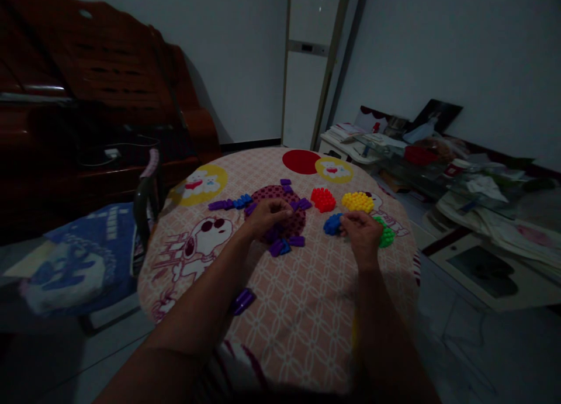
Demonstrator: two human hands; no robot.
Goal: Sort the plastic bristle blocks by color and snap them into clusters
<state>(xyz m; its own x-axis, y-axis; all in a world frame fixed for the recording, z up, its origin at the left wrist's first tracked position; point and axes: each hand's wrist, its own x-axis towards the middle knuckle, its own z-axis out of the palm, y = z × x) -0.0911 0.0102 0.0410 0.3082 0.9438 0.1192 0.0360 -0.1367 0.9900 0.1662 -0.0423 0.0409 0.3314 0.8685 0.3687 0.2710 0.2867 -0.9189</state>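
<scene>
My left hand (270, 216) hovers over a dark red checkered round patch (268, 194) on the cloth, its thumb and fingers pinched together. Whatever they hold is hidden or too small to name. Purple blocks (302, 204) and blue blocks (242, 202) lie in short rows around it. My right hand (363, 233) has its closed fingertips at the right edge of a cluster of small blue pieces (332, 224); I cannot make out what is between them. Close by are clusters of small red pieces (323, 199), yellow pieces (357, 202) and green pieces (385, 233), the green partly behind my right hand.
A patterned cloth (302, 310) covers the round table. Another purple block group (243, 301) lies near my left forearm. At left stand a chair (146, 199) with a blue cloth and a wooden sofa (109, 71); a cluttered glass-topped stand (473, 193) is at right.
</scene>
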